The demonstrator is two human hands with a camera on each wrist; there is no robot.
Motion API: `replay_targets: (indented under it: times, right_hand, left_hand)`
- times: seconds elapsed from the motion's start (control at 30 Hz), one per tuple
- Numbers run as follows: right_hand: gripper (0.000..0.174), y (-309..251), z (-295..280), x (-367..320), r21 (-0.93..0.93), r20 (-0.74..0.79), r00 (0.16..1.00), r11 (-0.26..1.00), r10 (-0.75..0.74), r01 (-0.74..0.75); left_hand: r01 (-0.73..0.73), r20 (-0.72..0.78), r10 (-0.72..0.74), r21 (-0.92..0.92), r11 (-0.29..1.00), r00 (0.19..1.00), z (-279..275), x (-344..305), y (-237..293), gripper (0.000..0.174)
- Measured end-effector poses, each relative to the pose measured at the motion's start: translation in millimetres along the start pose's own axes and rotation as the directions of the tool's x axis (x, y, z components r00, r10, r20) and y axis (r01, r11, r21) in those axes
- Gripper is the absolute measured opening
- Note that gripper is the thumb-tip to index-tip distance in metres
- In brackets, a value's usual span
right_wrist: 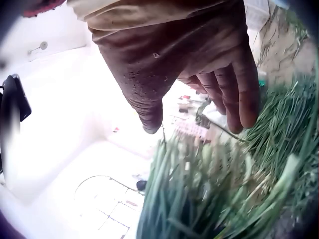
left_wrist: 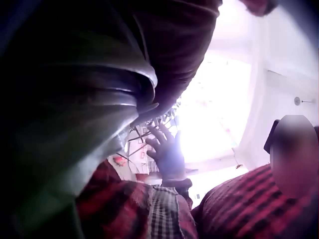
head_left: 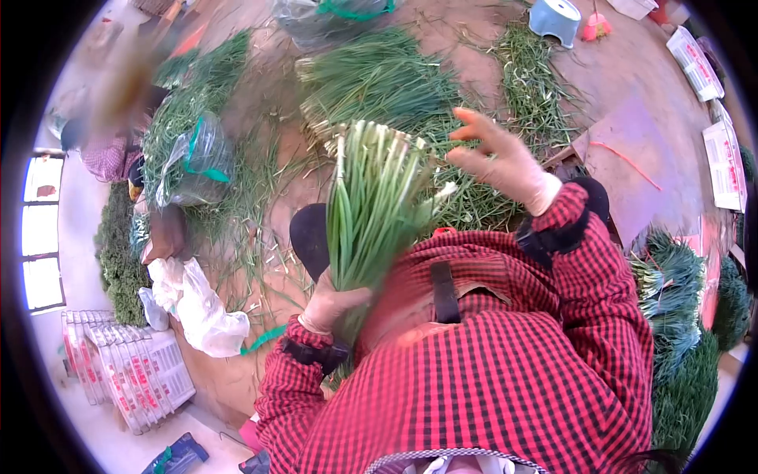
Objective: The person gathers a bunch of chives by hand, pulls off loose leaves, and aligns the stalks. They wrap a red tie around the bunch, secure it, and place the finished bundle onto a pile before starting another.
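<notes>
My gloved left hand [head_left: 335,306] grips a bundle of green onions [head_left: 367,209] by its leafy lower part, white root ends pointing away from me. In the left wrist view that hand is a dark, blurred shape, and its fingers are hidden. To the right of the bundle, my gloved right hand [head_left: 505,166] is raised with spread fingers and holds nothing. The right wrist view has this right hand [right_wrist: 184,64] just above the white ends of the bundle [right_wrist: 199,189], thumb apart from the fingers. Orange tips show on some glove fingers.
A large pile of green onions [head_left: 387,75] lies on the floor ahead, with loose trimmings [head_left: 533,87] to its right. Bagged greens [head_left: 197,162] and a white plastic bag [head_left: 201,308] are at left. Stacked crates [head_left: 138,367] stand lower left; a blue stool [head_left: 555,20] is far right.
</notes>
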State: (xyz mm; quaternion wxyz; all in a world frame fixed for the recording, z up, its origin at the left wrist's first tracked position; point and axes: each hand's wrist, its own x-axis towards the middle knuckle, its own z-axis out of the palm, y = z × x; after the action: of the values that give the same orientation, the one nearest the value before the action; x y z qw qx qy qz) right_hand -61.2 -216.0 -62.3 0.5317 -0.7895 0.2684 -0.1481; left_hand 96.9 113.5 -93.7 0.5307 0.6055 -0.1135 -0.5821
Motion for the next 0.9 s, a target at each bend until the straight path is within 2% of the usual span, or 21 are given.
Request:
replay_targets:
  times: [0.07, 0.1, 0.13, 0.2, 0.23, 0.27, 0.3, 0.4, 0.43, 0.47, 0.53, 0.57, 0.6, 0.63, 0.67, 0.73, 0.8, 0.9]
  right_hand:
    - [0.072, -12.2, 18.1, -2.5, 0.02, 0.14, 0.99, 0.999, 0.025, -0.028]
    - [0.065, -6.0, 30.2, 0.5, 0.128, 0.174, 0.985, 0.991, 0.015, -0.038]
    - [0.047, -0.7, 37.0, -0.4, 0.328, 0.136, 0.991, 0.942, 0.019, -0.063]
    - [0.027, 10.9, 25.3, 8.7, 0.354, 0.017, 1.0, 0.935, -0.023, 0.015]
    - [0.017, 17.6, 11.3, 12.8, 0.213, -0.07, 0.982, 0.959, -0.177, 0.188]
    - [0.015, 21.7, -7.9, 11.2, 0.154, -0.084, 0.98, 0.97, -0.18, 0.191]
    - [0.015, 28.7, -25.8, 10.2, 0.155, -0.104, 0.985, 0.976, -0.139, 0.154]
    - [0.018, 76.7, -69.6, 7.6, 0.327, -0.167, 0.977, 0.942, 0.131, -0.071]
    - [0.026, 98.0, -79.6, 7.3, 0.317, -0.195, 0.968, 0.944, 0.156, -0.088]
    - [0.029, 104.3, -92.6, 5.1, 0.181, -0.205, 0.935, 0.95, 0.288, -0.252]
    - [0.037, 110.6, -112.2, 1.2, -0.088, -0.28, 0.811, 0.828, 0.513, -0.554]
    - [0.051, 119.1, -113.9, -2.0, -0.672, -0.325, 0.89, 0.585, 0.318, -0.455]
    - [0.049, 112.9, -108.3, -4.3, -0.684, -0.304, 0.944, 0.66, 0.128, -0.31]
    - [0.047, 98.4, -95.9, -6.7, -0.694, -0.281, 0.957, 0.703, -0.069, -0.153]
    - [0.045, 81.5, -82.1, -7.4, -0.7, -0.255, 0.931, 0.714, -0.263, 0.01]
    - [0.048, 21.1, -53.5, -3.0, -0.402, -0.117, 0.93, 0.873, -0.35, 0.278]
    - [0.042, -16.1, -17.0, -4.1, -0.433, 0.037, 0.853, 0.761, -0.52, 0.483]
    - [0.022, -34.7, 25.7, -4.8, -0.578, 0.168, 0.685, 0.492, -0.709, 0.651]
  left_hand:
    - [0.008, 0.033, -0.007, -0.029, 1.0, 0.999, 11.2, 2.2, 3.5, 0.057]
    - [0.038, 0.054, -0.036, -0.027, 0.999, 0.998, 15.1, 1.6, 6.2, 0.056]
    - [0.068, 0.072, -0.066, -0.026, 0.997, 0.995, 18.4, 0.5, 8.2, 0.056]
    - [0.053, 0.09, -0.046, -0.073, 0.996, 0.995, 23.9, -2.8, 10.8, 0.055]
    - [0.044, 0.096, -0.035, -0.093, 0.995, 0.995, 26.6, -5.7, 12.4, 0.055]
    - [0.038, 0.102, -0.026, -0.112, 0.993, 0.994, 27.2, -8.3, 12.5, 0.054]
    - [0.041, 0.087, -0.031, -0.114, 0.993, 0.996, 26.4, -10.6, 11.6, 0.053]
    - [0.016, 0.125, -0.003, -0.104, 0.994, 0.992, 21.7, -8.2, 2.4, 0.053]
    - [0.014, 0.118, -0.003, -0.091, 0.996, 0.993, 21.5, -9.2, 2.3, 0.053]
    - [0.011, 0.113, -0.002, -0.077, 0.997, 0.994, 23.0, -8.6, 3.9, 0.053]
    - [-0.008, 0.114, 0.016, -0.071, 0.997, 0.993, 25.7, -6.9, 6.1, 0.053]
    - [-0.02, 0.119, 0.029, -0.075, 0.997, 0.993, 26.6, -6.0, 7.3, 0.053]
    - [-0.032, 0.125, 0.042, -0.079, 0.996, 0.991, 27.1, -4.5, 8.8, 0.053]
    - [-0.028, 0.127, 0.034, -0.05, 0.998, 0.991, 27.1, -2.7, 9.9, 0.055]
    - [-0.021, 0.128, 0.024, -0.022, 1.0, 0.992, 27.3, -0.9, 9.7, 0.058]
    - [-0.02, 0.124, 0.017, 0.021, 1.0, 0.992, 26.3, 0.6, 5.9, 0.061]
    - [-0.053, 0.121, 0.047, 0.043, 0.998, 0.992, 26.6, 5.9, -0.2, 0.061]
    - [-0.04, 0.118, 0.035, 0.044, 0.998, 0.992, 38.0, 4.2, 5.9, 0.063]
